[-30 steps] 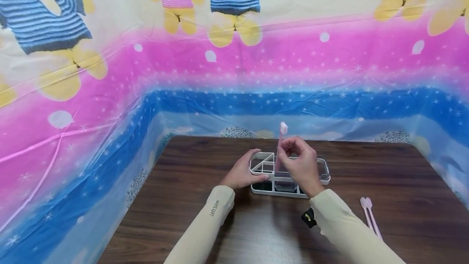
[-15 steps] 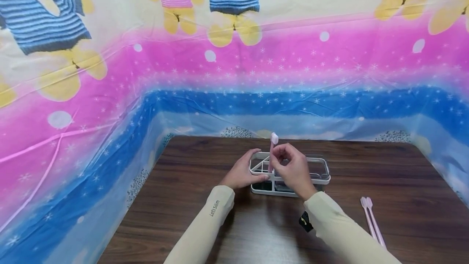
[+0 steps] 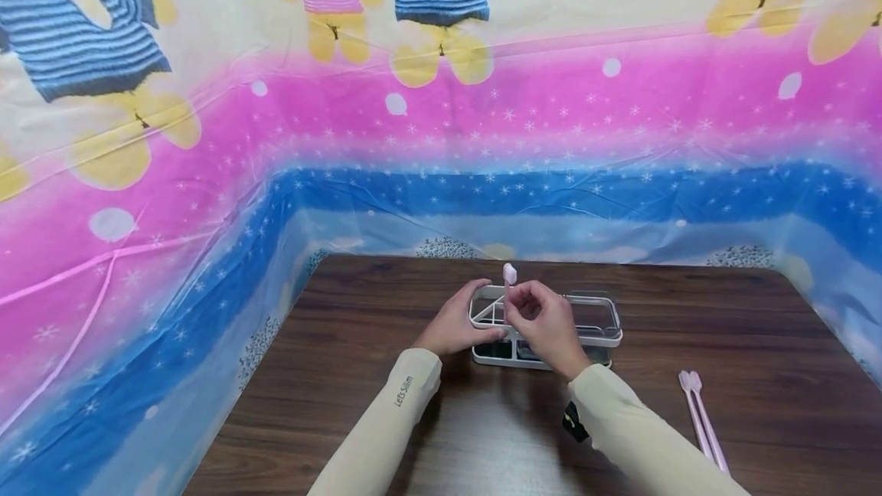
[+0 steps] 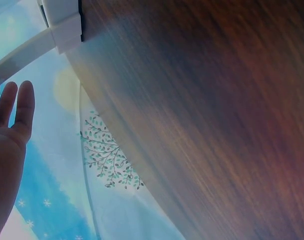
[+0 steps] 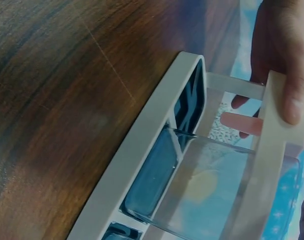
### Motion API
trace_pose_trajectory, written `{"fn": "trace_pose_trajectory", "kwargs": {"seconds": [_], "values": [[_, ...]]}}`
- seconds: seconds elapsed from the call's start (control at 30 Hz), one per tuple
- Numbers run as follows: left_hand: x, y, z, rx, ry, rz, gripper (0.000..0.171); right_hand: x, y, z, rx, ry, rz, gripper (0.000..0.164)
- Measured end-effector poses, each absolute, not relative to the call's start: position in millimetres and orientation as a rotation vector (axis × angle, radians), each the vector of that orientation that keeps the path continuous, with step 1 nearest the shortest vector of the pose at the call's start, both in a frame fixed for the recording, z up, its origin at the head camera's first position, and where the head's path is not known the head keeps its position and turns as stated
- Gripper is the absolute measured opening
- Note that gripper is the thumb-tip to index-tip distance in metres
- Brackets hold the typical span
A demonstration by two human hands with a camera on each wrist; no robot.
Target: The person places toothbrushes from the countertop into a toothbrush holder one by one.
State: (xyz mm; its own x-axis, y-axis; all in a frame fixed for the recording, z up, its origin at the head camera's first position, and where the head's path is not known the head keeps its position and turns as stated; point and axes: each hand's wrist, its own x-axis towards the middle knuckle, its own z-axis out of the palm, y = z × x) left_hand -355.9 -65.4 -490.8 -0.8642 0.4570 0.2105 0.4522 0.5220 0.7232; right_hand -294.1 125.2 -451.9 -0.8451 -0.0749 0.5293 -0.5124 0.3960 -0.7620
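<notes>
Table (image 3: 289,373), with white holder (image 3: 513,363) gripped at its left end by the left hand (image 3: 458,325). The right hand (image 3: 548,321) pinches a pink toothbrush (image 3: 510,275), upright and partway into the holder (mid-insertion, I judge from here); seating it calls for straight lowering.

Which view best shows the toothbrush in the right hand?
Head view: the toothbrush shows from its head down to the right hand pinching it. The right wrist view shows only its lower handle within the holder; the left wrist view, none discernible.
</notes>
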Motion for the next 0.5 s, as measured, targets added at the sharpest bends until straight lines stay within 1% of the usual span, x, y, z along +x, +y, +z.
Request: {"fn": "trace_pose_trajectory", "kwargs": {"seconds": [0.5], "values": [[-359.4, -65.1, -491.8, 0.879, 2.726, 1.313, 0.086, -296.7, 117.0, -457.8, 0.489, -2.382, 1.293, 0.012]]}}
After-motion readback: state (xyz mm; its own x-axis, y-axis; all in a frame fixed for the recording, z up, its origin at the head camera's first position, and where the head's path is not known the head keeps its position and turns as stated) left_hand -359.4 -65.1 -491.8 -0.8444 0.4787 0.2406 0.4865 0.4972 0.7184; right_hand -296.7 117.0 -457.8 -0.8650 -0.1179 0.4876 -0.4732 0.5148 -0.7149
